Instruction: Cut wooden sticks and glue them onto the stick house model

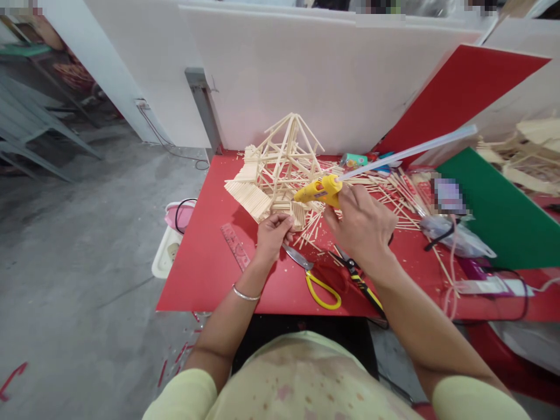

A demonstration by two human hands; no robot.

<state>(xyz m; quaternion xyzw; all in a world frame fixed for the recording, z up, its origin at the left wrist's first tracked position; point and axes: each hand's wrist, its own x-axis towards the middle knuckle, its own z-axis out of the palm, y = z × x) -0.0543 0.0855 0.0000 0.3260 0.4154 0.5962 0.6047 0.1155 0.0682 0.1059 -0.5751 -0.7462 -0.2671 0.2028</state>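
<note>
A model built of thin wooden sticks (249,197), with slatted panels and an open pointed frame on top, stands on the red table. My right hand (363,224) is wrapped round a yellow hot glue gun (319,191), its nozzle pointing left over the model's front part. A long translucent glue stick (406,153) runs out of the gun's back, up to the right. At the model's front lower edge is my left hand (275,232), fingers pinched together; what they hold is too small to make out. Yellow-handled scissors (321,290) lie just below it.
Loose sticks (385,201) are strewn behind and right of the model. Black-and-yellow pliers (359,279) lie below my right hand, and a clear ruler (235,246) at left. A green board (503,216) and plastic bag (464,238) are at right. A white wall panel (315,76) stands behind.
</note>
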